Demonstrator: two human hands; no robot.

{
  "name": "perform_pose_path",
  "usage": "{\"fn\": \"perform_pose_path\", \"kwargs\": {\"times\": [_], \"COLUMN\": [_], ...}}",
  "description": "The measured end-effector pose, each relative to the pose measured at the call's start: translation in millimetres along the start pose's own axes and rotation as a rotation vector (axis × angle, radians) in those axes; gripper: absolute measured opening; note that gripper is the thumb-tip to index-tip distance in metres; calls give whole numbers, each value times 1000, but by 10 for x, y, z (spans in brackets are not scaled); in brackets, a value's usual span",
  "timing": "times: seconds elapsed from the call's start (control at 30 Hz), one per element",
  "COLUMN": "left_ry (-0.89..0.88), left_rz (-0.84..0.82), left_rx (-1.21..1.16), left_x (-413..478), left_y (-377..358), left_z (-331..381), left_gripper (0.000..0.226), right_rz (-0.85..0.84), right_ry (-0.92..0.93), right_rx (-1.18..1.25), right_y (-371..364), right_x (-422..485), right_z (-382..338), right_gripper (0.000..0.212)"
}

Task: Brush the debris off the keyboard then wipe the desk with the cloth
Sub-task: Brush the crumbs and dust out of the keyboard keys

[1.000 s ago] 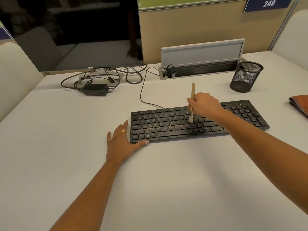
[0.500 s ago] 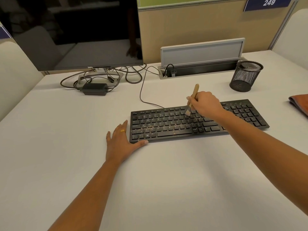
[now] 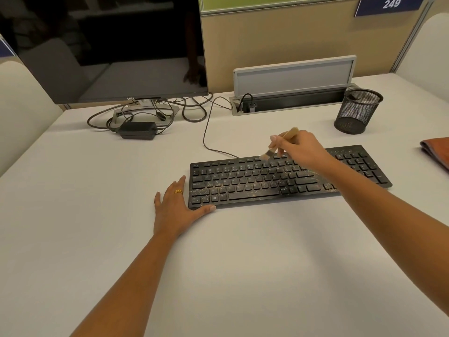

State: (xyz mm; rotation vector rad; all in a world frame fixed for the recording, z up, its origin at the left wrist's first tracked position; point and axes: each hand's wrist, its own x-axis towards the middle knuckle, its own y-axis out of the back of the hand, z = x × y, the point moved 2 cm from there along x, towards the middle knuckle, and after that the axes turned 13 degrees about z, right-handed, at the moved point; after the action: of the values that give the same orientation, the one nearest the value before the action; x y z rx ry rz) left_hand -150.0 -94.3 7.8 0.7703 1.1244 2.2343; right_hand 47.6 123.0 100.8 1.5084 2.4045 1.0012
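Tilting further, brush (image 3: pixel 266 154) at keyboard (image 3: pixel 255 186) rear

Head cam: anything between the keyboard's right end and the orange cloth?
Nothing. In the head view only bare desk separates the right end of the keyboard from the orange cloth. The mesh cup stands farther back, off that line.

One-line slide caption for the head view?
Right hand holds a wooden-handled brush at the top row of a debris-speckled keyboard; left hand rests flat at its corner.
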Motion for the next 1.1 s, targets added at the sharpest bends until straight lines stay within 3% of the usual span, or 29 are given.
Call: {"fn": "perform_pose_path", "kwargs": {"times": [0.17,0.37,0.53,0.6,0.77,1.1], "left_ry": [-2,-4,-3,-2,-5,-6], "left_rz": [-11,-17,-15,-15,-14,-13], "left_rx": [8,-1,-7,-8,-1,-8], "left_x": [1,3,-2,1,-4,1], "left_y": [7,10,8,7,9,3], "left_z": [15,15,13,9,11,-1], "left_gripper": [116,120,121,121,120,121], "right_rz": [-226,-351,-389,-362,-106,63], "right_ry": [74,150,167,160,102,87], "right_rx": [37,-36,-234,-278,-167,-210], "right_y": [-28,172,284,294,145,-27], "right_x": [-104,-78,26,59,56,-61], "right_z": [139,211,244,215,190,153], "right_gripper": [27,24,22,29,36,49]}}
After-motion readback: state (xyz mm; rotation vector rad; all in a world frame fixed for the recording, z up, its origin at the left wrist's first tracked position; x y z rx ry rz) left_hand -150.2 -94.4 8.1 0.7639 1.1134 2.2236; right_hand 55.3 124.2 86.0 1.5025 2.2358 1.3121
